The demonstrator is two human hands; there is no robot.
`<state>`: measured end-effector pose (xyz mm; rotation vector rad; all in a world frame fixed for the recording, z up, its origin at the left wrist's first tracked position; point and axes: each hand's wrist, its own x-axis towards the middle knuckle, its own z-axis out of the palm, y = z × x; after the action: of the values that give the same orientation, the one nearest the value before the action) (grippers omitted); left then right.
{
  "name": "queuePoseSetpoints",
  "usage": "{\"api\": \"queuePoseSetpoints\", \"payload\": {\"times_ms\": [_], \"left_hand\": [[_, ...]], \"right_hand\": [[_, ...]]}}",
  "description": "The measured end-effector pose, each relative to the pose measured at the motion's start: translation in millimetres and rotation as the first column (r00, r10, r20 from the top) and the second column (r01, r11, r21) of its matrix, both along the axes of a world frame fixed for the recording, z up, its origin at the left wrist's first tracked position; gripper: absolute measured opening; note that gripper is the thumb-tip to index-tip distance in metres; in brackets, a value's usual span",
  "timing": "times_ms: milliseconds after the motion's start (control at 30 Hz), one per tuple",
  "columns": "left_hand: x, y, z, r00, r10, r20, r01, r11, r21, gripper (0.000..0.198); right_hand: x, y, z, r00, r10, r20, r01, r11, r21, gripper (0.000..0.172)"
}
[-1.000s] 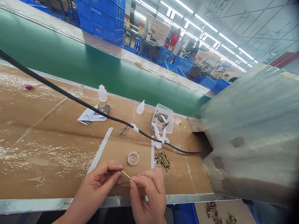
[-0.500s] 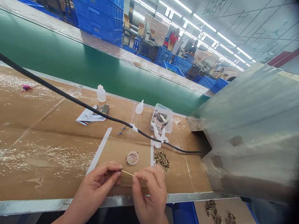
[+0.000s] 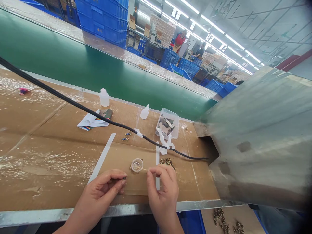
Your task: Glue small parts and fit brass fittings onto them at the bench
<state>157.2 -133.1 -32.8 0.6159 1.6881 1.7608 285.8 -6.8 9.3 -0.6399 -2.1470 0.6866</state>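
Note:
My right hand (image 3: 163, 183) pinches a thin wooden stick (image 3: 143, 169), its far end inside a small round clear cup (image 3: 136, 165). The cup stands on the cardboard and seems to hold a little clear stuff. Left of the cup, my left hand (image 3: 106, 188) is closed in a pinch on a tiny dark piece (image 3: 125, 177), mostly hidden by the fingertips. Just beyond my right hand lies a heap of small dark-and-gold pieces (image 3: 167, 161), partly covered by that hand.
A black cable (image 3: 80, 106) crosses the cardboard-covered bench. Behind it stand two white squeeze bottles (image 3: 104, 98), a folded cloth (image 3: 94, 120) and a clear plastic box (image 3: 176, 125). A metal housing (image 3: 253, 139) rises at right. Beyond runs a green conveyor belt (image 3: 109, 74).
My right hand has moved right and slightly forward, taking the stick from the piece in my left hand into the cup. My left hand has stayed nearly still.

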Motion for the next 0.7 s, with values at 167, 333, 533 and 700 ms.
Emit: {"api": "queuePoseSetpoints", "payload": {"times_ms": [167,333,533,700], "left_hand": [[0,-1,-0.4,1.0,-0.003,-0.013,0.003,1.0,-0.016,0.011],[0,-3,-7.1,1.0,-0.014,0.004,0.014,1.0,-0.022,0.012],[-1,-1,-1.4,1.0,-0.023,-0.009,0.023,0.999,-0.03,0.012],[0,-1,-1.3,1.0,-0.023,-0.01,0.023,1.0,-0.016,0.009]], "right_hand": [[-4,3,-2.0,0.999,0.001,0.044,-0.003,0.998,0.059,0.008],[-7,6,-6.6,0.99,-0.004,0.14,-0.009,0.996,0.091,0.009],[-5,5,-5.9,0.994,-0.006,0.105,-0.002,0.997,0.073,0.008],[2,-3,2.5,1.0,0.014,0.007,-0.013,0.994,-0.105,0.011]]}}
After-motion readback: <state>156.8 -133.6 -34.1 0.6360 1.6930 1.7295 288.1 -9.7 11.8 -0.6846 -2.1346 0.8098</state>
